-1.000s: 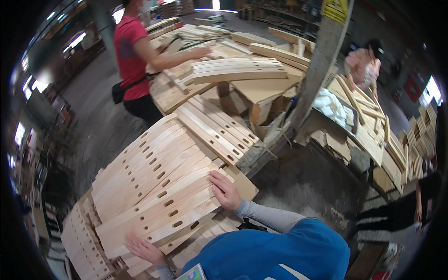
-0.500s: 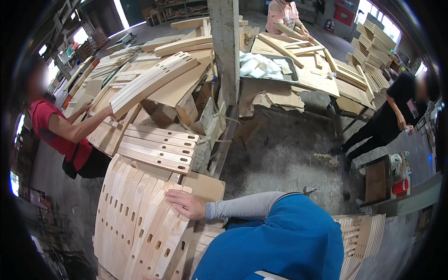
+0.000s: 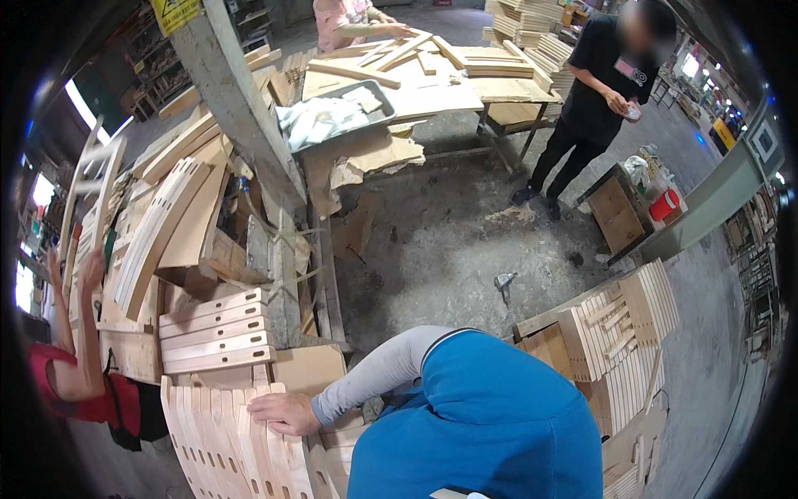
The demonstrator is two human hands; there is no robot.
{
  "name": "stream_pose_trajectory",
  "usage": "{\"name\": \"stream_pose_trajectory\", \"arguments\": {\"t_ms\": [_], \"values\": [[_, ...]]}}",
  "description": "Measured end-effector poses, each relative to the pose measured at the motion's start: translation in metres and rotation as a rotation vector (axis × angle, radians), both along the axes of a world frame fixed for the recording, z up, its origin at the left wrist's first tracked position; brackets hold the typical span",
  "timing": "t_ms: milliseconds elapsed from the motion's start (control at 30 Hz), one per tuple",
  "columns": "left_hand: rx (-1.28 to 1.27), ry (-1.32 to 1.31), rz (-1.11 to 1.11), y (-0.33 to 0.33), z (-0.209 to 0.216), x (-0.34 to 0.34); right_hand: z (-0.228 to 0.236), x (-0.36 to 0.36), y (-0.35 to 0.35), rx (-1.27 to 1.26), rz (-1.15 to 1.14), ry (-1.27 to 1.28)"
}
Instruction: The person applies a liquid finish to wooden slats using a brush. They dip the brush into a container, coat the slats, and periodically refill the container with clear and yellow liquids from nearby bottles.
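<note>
Fingers (image 3: 264, 405) of the left hand (image 3: 287, 413): spread fairly wide and laid flat, gripping nothing, palm down on the upper ends of a fanned stack of slotted wooden slats (image 3: 229, 449). Slats: pale, curved, each with a row of oblong holes; they lie directly under and below-left of the hand, long axes running from the hand down toward the lower edge of view, touching side by side. Left forearm in a grey sleeve (image 3: 374, 374) reaches in from the person's blue-clad torso (image 3: 482, 424). Right hand: not in view (hidden beyond the torso), so the left is the only hand at the slats. Just above the hand: a flat brown board (image 3: 307, 368), then a second short pile of slotted slats (image 3: 218, 331), lying crosswise. Left edge: another person's raised arm (image 3: 75, 333) by a pile of curved wooden pieces (image 3: 158, 233). Beyond: a post (image 3: 241, 108), concrete floor (image 3: 449, 233), a cluttered worktop (image 3: 432, 91), a standing person in black (image 3: 594, 91).
</note>
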State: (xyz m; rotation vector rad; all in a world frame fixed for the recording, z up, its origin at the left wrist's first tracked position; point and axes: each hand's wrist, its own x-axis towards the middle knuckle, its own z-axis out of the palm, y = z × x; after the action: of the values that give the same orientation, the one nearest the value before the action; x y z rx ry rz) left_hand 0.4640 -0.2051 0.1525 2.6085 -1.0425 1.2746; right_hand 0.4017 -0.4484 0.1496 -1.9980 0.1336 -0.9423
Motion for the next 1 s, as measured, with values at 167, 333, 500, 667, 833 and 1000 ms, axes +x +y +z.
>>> {"name": "stream_pose_trajectory", "arguments": {"t_ms": [167, 333, 500, 667, 833, 1000], "values": [[-0.046, 0.069, 0.189, 0.085, -0.010, -0.003, -0.010, 0.009, -0.001, -0.027, 0.144, 0.055], [-0.256, 0.333, 0.211, 0.112, 0.005, -0.044, 0.000, -0.009, -0.001, 0.209, 0.202, 0.113], [-0.383, 0.393, 0.345, 0.098, 0.035, -0.047, 0.023, -0.019, -0.015, 0.057, 0.136, 0.172], [-0.559, 0.483, 0.478, 0.115, 0.053, -0.086, 0.019, -0.025, -0.044, 0.237, 0.237, 0.153], [-0.658, 0.491, 0.750, 0.178, 0.045, -0.136, 0.036, -0.034, -0.047, 0.250, 0.140, 0.256], [-0.743, 0.498, 0.920, 0.234, 0.024, -0.181, 0.080, -0.014, 0.014, 0.362, 0.181, 0.099]]}}
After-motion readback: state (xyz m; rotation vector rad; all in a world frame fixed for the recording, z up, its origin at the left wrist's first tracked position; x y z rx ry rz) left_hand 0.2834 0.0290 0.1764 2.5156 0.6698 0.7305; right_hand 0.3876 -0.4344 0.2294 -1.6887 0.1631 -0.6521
